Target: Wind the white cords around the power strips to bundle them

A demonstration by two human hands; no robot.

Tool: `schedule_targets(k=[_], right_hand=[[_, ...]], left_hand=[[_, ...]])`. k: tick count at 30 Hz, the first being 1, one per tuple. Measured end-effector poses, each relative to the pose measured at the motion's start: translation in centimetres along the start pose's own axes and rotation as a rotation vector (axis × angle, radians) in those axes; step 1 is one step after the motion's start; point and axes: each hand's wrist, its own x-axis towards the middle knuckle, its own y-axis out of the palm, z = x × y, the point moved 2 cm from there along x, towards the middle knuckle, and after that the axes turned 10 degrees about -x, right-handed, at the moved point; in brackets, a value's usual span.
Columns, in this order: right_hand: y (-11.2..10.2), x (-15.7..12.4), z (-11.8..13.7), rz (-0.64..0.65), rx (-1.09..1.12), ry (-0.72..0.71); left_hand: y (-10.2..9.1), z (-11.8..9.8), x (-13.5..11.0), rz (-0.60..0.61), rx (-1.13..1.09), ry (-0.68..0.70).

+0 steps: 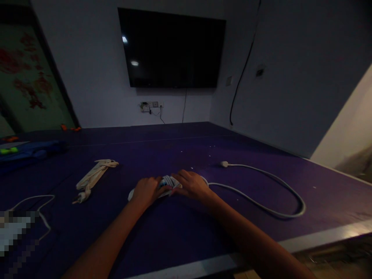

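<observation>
A white power strip [131, 195] lies on the purple surface in front of me, partly hidden under both hands. Several turns of its pale cord [167, 180] are wound around its middle. My left hand [147, 190] is closed around the strip's left part. On its right part, my right hand [190, 183] grips from above, with the thumbs nearly meeting between the hands. From beneath the right hand a loose length of cord [270, 212] runs right in a wide loop and bends back to a plug [224, 164].
To the left lies another power strip [94, 174] bound with its own cord, its plug [81, 197] toward me. A thin white cable [43, 217] sits beside a pixelated patch. Blue cloth [35, 151] lies farther left. A television [174, 48] hangs on the wall ahead.
</observation>
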Motion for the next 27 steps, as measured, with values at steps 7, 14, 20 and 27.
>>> schedule_targets(k=[7,14,20,27], right_hand=[[-0.5,-0.2,-0.6,0.013,0.078,-0.044],[-0.8,-0.1,-0.8,0.043,0.24,0.038],[-1.0,0.3,-0.7,0.037,0.281,0.037],[-2.0,0.4,-1.7,-0.134,0.093,0.069]], left_hand=[[-0.4,-0.9,-0.5,0.049,0.0,0.191],[-0.9,-1.1,-1.0,0.082,-0.067,0.27],[-0.4,-1.4,-1.0,0.081,-0.015,0.217],[-0.4,-0.5,-0.6,0.047,-0.034,0.098]])
